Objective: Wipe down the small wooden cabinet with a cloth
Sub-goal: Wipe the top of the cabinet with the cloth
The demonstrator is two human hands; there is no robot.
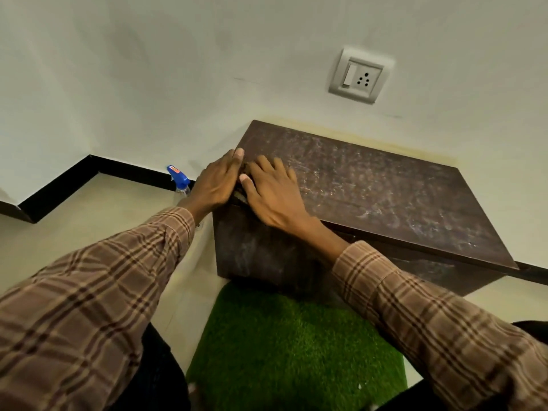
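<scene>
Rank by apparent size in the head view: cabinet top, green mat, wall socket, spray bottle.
1. cabinet top and green mat: too close to call, and the mat is nearer and partly cut off
2. wall socket
3. spray bottle, partly hidden

Soft, even indoor light with faint shadows, wide-angle bending toward the frame edges, and a slightly soft, blurred picture overall.
</scene>
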